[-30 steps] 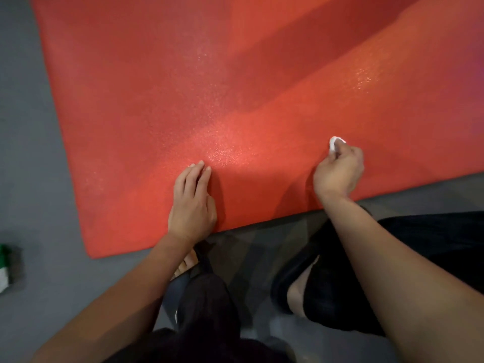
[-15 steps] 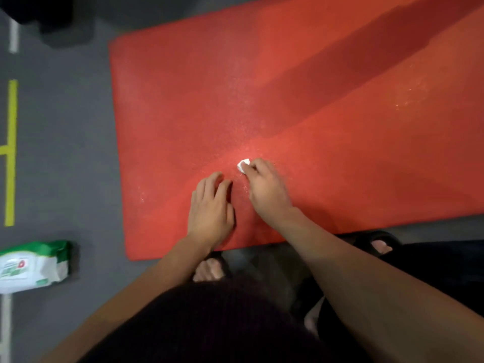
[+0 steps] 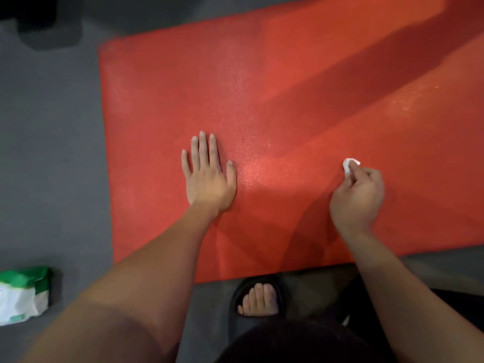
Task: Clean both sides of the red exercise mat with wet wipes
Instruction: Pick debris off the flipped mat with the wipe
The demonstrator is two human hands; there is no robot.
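— Fingers [image 3: 201,148] of left hand [image 3: 208,176]: straight, pressed flat on red mat [image 3: 288,87], near its left end.
— And right hand [image 3: 357,195]?
— Curled, pinching small white wet wipe [image 3: 349,166] against mat, well apart from left.
— Mat itself?
— Flat on grey floor [image 3: 52,153], near edge beside sandalled foot [image 3: 258,299].
— Wipes pack [image 3: 23,294]?
— On floor, off mat's near left corner.

Red mat [image 3: 288,87] cut off right; wipes pack [image 3: 22,294] clipped left, label unreadable.
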